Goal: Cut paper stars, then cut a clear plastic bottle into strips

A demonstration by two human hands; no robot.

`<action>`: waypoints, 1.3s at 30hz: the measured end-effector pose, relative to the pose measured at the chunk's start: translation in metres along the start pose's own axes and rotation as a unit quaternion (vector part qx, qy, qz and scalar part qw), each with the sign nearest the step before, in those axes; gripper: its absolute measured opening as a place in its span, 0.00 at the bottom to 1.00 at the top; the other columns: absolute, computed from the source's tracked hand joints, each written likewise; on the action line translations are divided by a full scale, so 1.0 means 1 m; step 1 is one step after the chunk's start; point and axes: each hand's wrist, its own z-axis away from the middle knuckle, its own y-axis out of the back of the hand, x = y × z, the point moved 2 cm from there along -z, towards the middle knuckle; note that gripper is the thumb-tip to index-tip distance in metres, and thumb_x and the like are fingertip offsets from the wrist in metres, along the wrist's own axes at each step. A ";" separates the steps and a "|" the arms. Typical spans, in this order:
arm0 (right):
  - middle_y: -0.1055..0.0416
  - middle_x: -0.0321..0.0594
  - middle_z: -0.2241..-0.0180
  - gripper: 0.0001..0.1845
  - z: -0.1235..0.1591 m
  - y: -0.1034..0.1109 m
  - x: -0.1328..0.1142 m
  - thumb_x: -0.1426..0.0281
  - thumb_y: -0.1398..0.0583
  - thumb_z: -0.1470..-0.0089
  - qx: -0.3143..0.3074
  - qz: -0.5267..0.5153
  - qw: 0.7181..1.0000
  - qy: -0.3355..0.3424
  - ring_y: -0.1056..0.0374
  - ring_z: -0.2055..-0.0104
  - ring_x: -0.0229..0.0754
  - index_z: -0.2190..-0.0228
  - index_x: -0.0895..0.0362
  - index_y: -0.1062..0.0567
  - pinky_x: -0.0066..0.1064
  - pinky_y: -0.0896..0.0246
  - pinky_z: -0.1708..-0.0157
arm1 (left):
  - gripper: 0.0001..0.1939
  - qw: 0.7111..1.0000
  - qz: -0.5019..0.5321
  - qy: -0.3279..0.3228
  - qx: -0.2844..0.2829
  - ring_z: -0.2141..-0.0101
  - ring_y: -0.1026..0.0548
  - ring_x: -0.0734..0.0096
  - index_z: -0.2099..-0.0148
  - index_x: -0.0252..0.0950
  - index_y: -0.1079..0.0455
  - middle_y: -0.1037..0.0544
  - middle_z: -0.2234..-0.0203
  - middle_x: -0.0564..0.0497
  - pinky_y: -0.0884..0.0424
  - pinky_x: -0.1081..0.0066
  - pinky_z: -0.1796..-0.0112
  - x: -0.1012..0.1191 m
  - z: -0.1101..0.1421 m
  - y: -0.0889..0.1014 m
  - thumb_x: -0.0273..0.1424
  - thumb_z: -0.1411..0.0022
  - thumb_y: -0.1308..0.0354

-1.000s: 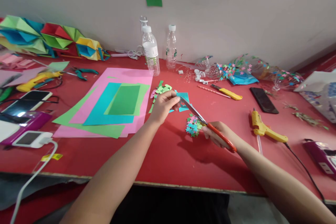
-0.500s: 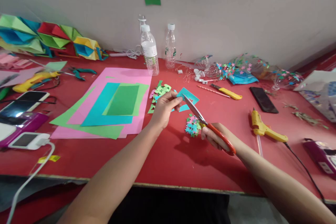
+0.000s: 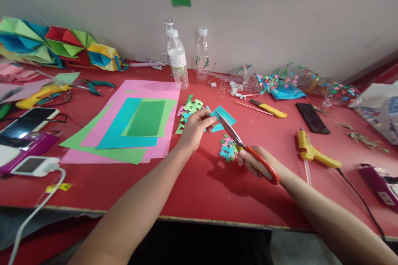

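My left hand (image 3: 200,126) pinches a small piece of blue paper (image 3: 228,116) by its left end, above the table. Red-handled scissors (image 3: 259,161) are in my right hand (image 3: 256,163), fingers closed around the handles. Their blades point up and left, with the tips at the paper close to my left fingertips. How far the blades are parted is hard to make out. Below the blades lies a small heap of paper stars (image 3: 228,148) in pink, blue and green. Behind my left hand are green paper offcuts (image 3: 194,107) with cut-out shapes.
Coloured sheets (image 3: 115,132) lie at the left. Plastic bottles (image 3: 178,66) stand near the wall. A yellow utility knife (image 3: 273,110), a black phone (image 3: 312,118) and a yellow glue gun (image 3: 315,153) lie at the right. Phones and pliers (image 3: 96,86) are far left.
The blue paper has tilted slightly in my left fingers, and its cut-out gap shows less now. Both hands and the scissors have stayed almost in place.
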 end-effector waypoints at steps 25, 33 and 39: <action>0.44 0.28 0.93 0.32 0.000 0.002 -0.003 0.37 0.44 0.53 0.038 0.010 0.997 -0.061 0.49 0.90 0.31 0.81 0.55 0.35 0.23 0.54 0.88 | 0.06 1.000 0.007 0.001 -0.005 0.82 0.35 0.82 0.75 0.36 0.32 0.32 0.84 0.59 0.39 0.76 0.77 0.001 -0.002 0.003 0.30 0.48 0.38; 0.43 0.28 0.92 0.30 -0.001 0.001 -0.004 0.40 0.42 0.53 0.039 -0.005 0.998 -0.044 0.48 0.90 0.31 0.81 0.55 0.35 0.23 0.53 0.88 | 0.06 0.998 0.048 0.029 0.033 0.82 0.36 0.82 0.75 0.36 0.34 0.32 0.84 0.58 0.40 0.77 0.78 0.005 0.000 0.001 0.31 0.51 0.39; 0.42 0.29 0.92 0.28 -0.004 0.001 0.002 0.43 0.42 0.51 0.035 -0.016 0.999 -0.038 0.48 0.90 0.31 0.80 0.55 0.34 0.24 0.51 0.87 | 0.07 0.993 0.081 0.048 0.070 0.82 0.35 0.81 0.71 0.36 0.33 0.31 0.84 0.58 0.38 0.77 0.78 -0.001 -0.002 0.001 0.33 0.49 0.39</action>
